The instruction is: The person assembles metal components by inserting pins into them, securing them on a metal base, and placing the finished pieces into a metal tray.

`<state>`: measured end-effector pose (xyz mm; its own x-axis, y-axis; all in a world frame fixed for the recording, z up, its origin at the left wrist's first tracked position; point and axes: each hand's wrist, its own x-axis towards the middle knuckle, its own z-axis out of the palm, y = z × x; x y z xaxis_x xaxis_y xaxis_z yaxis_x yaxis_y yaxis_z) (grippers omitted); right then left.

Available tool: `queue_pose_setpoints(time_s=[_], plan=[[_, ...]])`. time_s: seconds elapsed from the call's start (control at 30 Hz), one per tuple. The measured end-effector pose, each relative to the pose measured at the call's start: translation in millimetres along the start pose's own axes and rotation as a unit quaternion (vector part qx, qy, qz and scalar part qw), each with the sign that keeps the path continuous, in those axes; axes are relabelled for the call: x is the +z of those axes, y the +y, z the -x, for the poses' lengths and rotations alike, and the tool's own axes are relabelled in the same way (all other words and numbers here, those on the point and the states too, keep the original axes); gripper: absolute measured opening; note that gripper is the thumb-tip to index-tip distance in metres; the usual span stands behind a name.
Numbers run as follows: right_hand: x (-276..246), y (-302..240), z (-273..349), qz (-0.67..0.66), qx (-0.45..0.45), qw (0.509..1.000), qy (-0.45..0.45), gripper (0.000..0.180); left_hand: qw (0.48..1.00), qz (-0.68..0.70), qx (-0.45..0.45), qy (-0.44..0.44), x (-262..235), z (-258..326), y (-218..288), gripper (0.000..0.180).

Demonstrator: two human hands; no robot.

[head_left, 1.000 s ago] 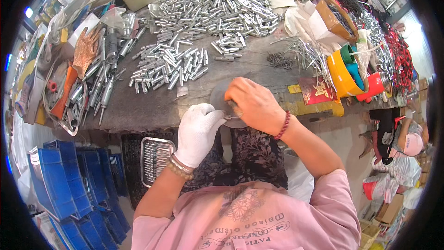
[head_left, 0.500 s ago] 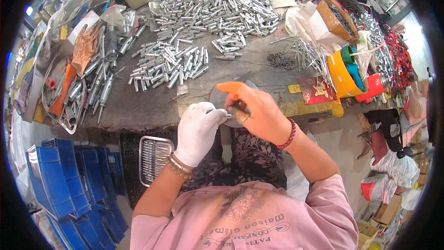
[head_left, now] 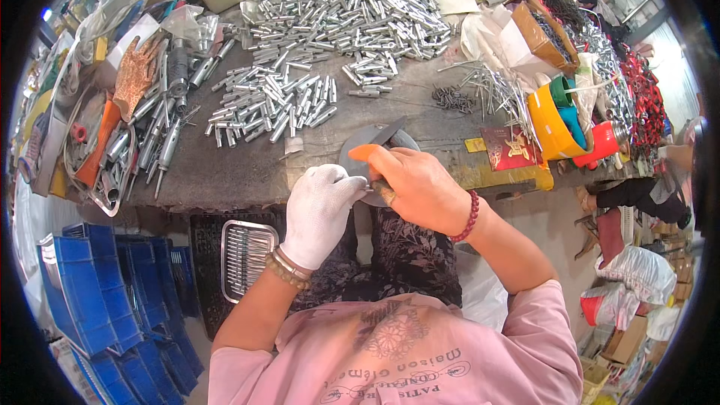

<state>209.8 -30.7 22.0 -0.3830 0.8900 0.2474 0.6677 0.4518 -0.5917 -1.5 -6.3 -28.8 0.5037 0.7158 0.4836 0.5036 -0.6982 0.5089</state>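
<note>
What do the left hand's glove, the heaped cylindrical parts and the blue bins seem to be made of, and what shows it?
Glove: probably knitted fabric, matt white; it hugs the hand.
Cylindrical parts: likely metal, shiny silver; bright highlights.
Blue bins: seemingly plastic, fairly smooth; even colour throughout.

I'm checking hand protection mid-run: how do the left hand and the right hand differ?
The left hand wears a white glove; the right hand is mostly bare, with an orange covering on one finger. The left hand has brown beads at its wrist; the right hand has dark red beads. The left hand's fingers are bunched; the right hand points its covered finger leftward. Both are close together by the grey disc.
</note>
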Motion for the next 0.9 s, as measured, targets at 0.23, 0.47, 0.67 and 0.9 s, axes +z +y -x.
queue_pose_setpoints(time_s=[0.23,0.47,0.67,0.9], plan=[[1.0,-0.6,-2.1,0.023,0.005,1.0,-0.008,0.057,1.0,0.004,0.003,0.015,1.7,1.6,-1.5,0.011],[5.6,-14.9,-3.4,0.075,-0.035,0.997,-0.011,0.054,1.0,0.0,-0.008,0.001,-0.1,3.3,-1.7,0.015],[11.4,-12.1,10.7,0.173,-0.073,0.982,0.024,0.055,1.0,-0.017,0.004,0.001,6.7,3.8,-5.3,0.018],[-25.3,15.5,43.0,0.208,0.122,0.967,0.084,0.065,0.999,0.053,-0.005,0.007,0.2,4.8,-3.1,0.024]])
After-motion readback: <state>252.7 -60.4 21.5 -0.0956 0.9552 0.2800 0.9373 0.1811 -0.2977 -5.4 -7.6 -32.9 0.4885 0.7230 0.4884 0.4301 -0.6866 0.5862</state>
